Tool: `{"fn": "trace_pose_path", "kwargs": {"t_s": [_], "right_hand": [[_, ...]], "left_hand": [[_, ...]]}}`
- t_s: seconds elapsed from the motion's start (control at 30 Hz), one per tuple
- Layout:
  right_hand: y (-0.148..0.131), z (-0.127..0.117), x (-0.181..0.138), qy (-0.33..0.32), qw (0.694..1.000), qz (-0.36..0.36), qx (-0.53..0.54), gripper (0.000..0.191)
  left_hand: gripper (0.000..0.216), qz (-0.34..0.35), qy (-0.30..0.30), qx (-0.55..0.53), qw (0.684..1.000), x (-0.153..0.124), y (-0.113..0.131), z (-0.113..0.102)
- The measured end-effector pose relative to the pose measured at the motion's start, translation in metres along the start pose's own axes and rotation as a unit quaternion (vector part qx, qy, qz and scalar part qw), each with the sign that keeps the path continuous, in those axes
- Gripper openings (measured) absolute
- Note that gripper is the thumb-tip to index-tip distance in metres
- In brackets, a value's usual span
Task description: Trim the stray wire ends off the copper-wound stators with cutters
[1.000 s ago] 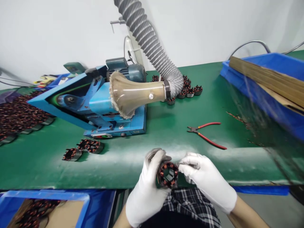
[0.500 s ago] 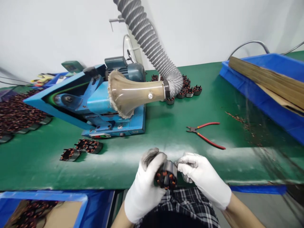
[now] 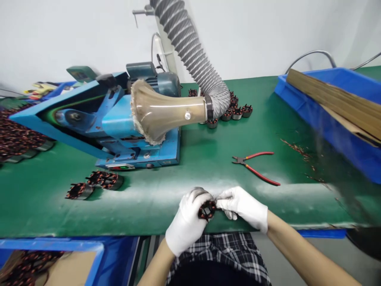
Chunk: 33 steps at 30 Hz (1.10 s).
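Observation:
My left hand (image 3: 190,216), in a white glove, is wrapped round a motor stator (image 3: 206,209) with copper windings. The stator is tipped so that its open centre faces me. At its right edge, the gloved fingers of my right hand (image 3: 239,204) are pinched together; what is between them, if anything, is too small to make out. Beyond my right hand lie red-handled cutting pliers (image 3: 256,165) on the green bench, handles spread and jaws pointing left. Several more stators (image 3: 94,183) sit together on the bench to the left.
A blue belt machine (image 3: 139,153) with a suction hood (image 3: 169,111) and grey hose (image 3: 193,43) stands at back left. Stators (image 3: 232,111) cluster behind it. Blue bins stand right (image 3: 303,95) and lower left (image 3: 99,254). Copper wire scraps (image 3: 297,150) litter the right side.
Both hands and the stator have shifted a little farther from me. The stator has turned so its central opening now shows. The view has moved slightly.

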State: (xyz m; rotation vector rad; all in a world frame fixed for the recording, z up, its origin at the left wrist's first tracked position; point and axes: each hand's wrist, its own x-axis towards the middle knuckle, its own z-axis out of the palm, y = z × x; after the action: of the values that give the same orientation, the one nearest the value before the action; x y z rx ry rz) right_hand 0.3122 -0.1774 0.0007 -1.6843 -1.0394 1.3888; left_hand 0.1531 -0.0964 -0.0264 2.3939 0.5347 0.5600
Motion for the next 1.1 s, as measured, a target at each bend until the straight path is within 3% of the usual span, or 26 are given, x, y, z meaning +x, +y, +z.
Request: {"fn": "trace_pose_path", "kwargs": {"t_s": [0.07, 0.13, 0.2, 0.3, 0.33, 0.4, 0.5, 0.57, 0.63, 0.73, 0.83, 0.87, 0.93, 1.0, 1.1], "right_hand": [[-0.008, -0.008, 0.003, 0.004, 0.969, -0.087, -0.233, 0.018], [-0.017, -0.017, 0.003, -0.006, 0.881, -0.164, -0.443, 0.018], [-0.021, -0.033, 0.000, -0.040, 0.819, -0.191, -0.539, 0.024], [-0.016, -0.072, -0.007, -0.058, 0.828, -0.221, -0.512, 0.027], [-0.011, -0.086, -0.008, -0.036, 0.839, -0.225, -0.495, 0.028], [0.002, -0.112, -0.010, 0.074, 0.838, -0.210, -0.498, 0.028], [0.024, -0.131, -0.004, 0.259, 0.757, -0.165, -0.577, 0.048], [0.036, -0.127, 0.003, 0.307, 0.702, -0.130, -0.630, 0.064], [0.043, -0.115, 0.008, 0.322, 0.686, -0.077, -0.648, 0.061], [0.042, -0.090, 0.003, 0.369, 0.735, 0.012, -0.569, 0.044], [0.036, -0.062, -0.021, 0.407, 0.832, 0.051, -0.374, 0.031], [0.034, -0.052, -0.032, 0.379, 0.876, 0.061, -0.293, 0.031], [0.033, -0.033, -0.054, 0.234, 0.959, 0.101, -0.126, 0.033], [0.033, -0.016, -0.072, 0.095, 0.986, 0.134, -0.032, 0.034], [0.031, -0.001, -0.082, 0.038, 0.991, 0.121, -0.048, 0.029]], "left_hand": [[0.048, -0.024, -0.046, -0.006, 0.999, 0.006, -0.003, -0.006], [0.054, -0.032, -0.081, -0.004, 0.996, 0.012, -0.005, -0.013], [0.055, -0.028, -0.096, -0.003, 0.995, 0.015, -0.007, -0.018], [0.053, -0.027, -0.108, -0.009, 0.994, 0.015, -0.006, -0.023], [0.055, -0.030, -0.110, -0.017, 0.993, 0.015, -0.003, -0.024], [0.057, -0.047, -0.109, -0.033, 0.992, 0.015, 0.006, -0.025], [0.042, -0.078, -0.109, -0.008, 0.991, 0.018, 0.023, -0.023], [0.023, -0.087, -0.121, 0.040, 0.988, 0.021, 0.031, -0.019], [0.017, -0.084, -0.140, 0.071, 0.984, 0.025, 0.034, -0.014], [0.019, -0.081, -0.159, 0.084, 0.980, 0.027, 0.033, -0.010], [0.018, -0.087, -0.140, 0.095, 0.982, 0.026, 0.031, -0.007], [0.017, -0.087, -0.130, 0.098, 0.983, 0.025, 0.031, -0.006], [0.015, -0.086, -0.116, 0.099, 0.985, 0.025, 0.030, -0.003], [0.014, -0.092, -0.116, 0.104, 0.984, 0.024, 0.029, -0.001], [0.011, -0.101, -0.125, 0.120, 0.980, 0.024, 0.026, 0.002]]}}
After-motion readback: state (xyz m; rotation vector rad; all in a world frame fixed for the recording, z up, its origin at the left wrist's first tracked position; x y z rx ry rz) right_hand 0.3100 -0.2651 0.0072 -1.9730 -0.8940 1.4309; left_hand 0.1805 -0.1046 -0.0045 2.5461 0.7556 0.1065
